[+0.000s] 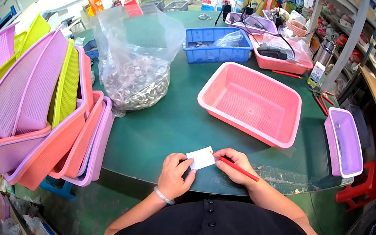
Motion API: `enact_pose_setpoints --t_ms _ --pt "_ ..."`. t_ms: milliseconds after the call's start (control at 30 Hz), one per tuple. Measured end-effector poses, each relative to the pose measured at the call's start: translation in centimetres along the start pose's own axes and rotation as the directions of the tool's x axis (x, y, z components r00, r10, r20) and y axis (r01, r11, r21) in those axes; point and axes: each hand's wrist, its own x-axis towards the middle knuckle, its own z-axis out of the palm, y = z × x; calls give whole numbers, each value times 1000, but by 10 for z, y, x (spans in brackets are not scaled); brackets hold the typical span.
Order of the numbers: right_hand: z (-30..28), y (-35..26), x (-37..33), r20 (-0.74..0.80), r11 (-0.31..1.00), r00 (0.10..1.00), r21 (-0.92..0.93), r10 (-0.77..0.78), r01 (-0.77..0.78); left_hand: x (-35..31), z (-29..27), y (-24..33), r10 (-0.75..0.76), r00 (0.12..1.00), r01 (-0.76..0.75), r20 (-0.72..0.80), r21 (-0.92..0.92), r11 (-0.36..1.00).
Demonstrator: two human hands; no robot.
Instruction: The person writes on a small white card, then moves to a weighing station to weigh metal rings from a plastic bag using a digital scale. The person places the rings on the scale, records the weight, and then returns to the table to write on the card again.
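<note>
My left hand (174, 174) pins the lower left corner of a small white card (201, 158) to the green table (167, 124) near its front edge. A red pen (238, 168) sits in my right hand (234, 165), with its tip at the card's right edge. A bracelet circles my left wrist. An empty pink basket (249, 102) stands just beyond the card.
A clear bag of silvery metal rings (137, 80) stands at the left. Stacked pink, purple and yellow baskets (37, 103) lean at the table's left edge. A blue basket (216, 46), another pink basket (281, 58) and a purple bin (344, 142) sit farther off.
</note>
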Motion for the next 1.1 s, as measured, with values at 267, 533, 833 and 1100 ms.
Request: enact_pose_setpoints --t_ms 267,533,833,1100 --pt "-1 1 -1 19 1000 1000 6 -11 11 0 3 0 7 1000 -6 -23 16 1000" --pt "-2 6 -1 36 999 999 -12 -36 36 1 2 2 22 999 -21 -37 41 999" --pt "-3 8 1 28 997 997 -41 -68 69 2 2 0 13 1000 -13 -13 19 1000" --pt "3 1 0 -17 998 999 50 50 -49 -2 1 -4 58 997 -57 -46 26 998"
